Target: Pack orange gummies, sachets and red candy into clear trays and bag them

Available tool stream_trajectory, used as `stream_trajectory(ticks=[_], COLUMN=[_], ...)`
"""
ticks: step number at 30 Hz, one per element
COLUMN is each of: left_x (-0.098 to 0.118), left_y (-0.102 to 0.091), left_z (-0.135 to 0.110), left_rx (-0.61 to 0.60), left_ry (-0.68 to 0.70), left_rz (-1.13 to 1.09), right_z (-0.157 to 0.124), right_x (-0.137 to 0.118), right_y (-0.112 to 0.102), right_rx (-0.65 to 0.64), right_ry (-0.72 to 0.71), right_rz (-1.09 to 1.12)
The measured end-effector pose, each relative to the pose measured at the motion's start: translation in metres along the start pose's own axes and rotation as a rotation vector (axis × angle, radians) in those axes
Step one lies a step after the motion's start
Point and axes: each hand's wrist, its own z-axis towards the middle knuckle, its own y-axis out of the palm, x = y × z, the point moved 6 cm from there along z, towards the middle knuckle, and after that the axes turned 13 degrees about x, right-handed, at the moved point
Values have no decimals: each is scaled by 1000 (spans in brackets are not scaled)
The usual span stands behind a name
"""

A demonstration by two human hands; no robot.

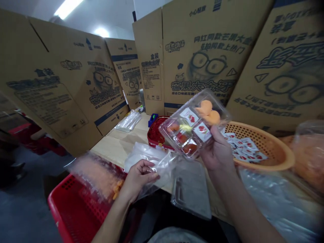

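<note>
Right of centre in the frame, above the counter point(111, 145), the clear box point(174, 118) was held tilted; it looked light, thin-walled and easily dented, best gripped by its edges. Near mid-frame, the plastic bag point(141, 153) seemed limp and slippery, best taken by its rim. The right hand point(220, 152) clasped the box's lower right edge, thumb in front, other fingers hidden; the left hand point(139, 177) pinched the bag between thumb and fingers.

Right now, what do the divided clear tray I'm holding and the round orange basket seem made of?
Divided clear tray: apparently thin, glossy plastic, given reflections and see-through walls. Round orange basket: probably moulded plastic, satin-looking, with smooth rim and regular holes.
</note>
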Motion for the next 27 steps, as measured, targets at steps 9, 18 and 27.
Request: stream_trajectory(ticks=[9,18,27], left_x=[-5,-15,-9], left_y=[0,-3,6], left_z=[-2,-2,-6], left_rx=[-16,42,-82], left_ry=[-66,-55,-38], left_rz=[-126,-180,-66], right_z=[-6,-12,-30], right_x=[7,18,34], right_y=[-15,-27,-23], right_rx=[-10,-119,-166], right_ry=[-20,123,229], right_rz=[-59,-177,-305])
